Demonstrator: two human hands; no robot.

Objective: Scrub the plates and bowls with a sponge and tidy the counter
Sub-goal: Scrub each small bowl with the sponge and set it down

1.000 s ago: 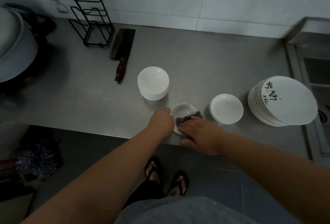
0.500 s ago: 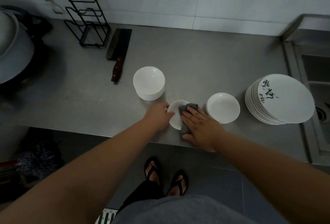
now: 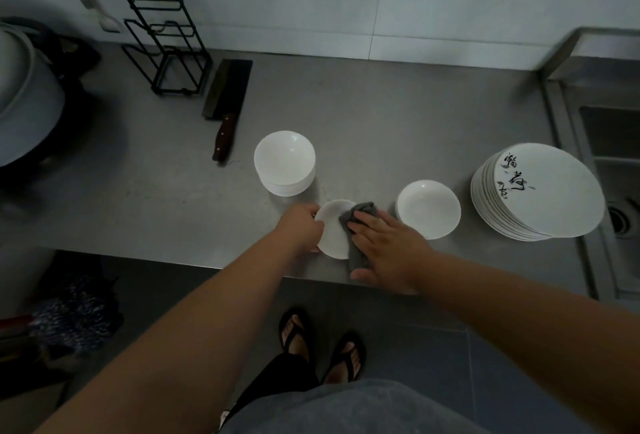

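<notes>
Right hand [image 3: 384, 243] lies flat, fingers straight, pressing a grey cloth [image 3: 358, 214] onto a small white dish [image 3: 332, 231] at the front edge of the counter [image 3: 381, 129]. The left hand [image 3: 301, 226] curls round the dish's left rim to steady it, in the head-camera view. With the dish so close to that edge, a hard wipe towards the body or a slipped grip could tip it to the floor by the sandalled feet [image 3: 294, 336]. A wide stroke could also clip the bowl [image 3: 428, 208] just beside it on the right.
</notes>
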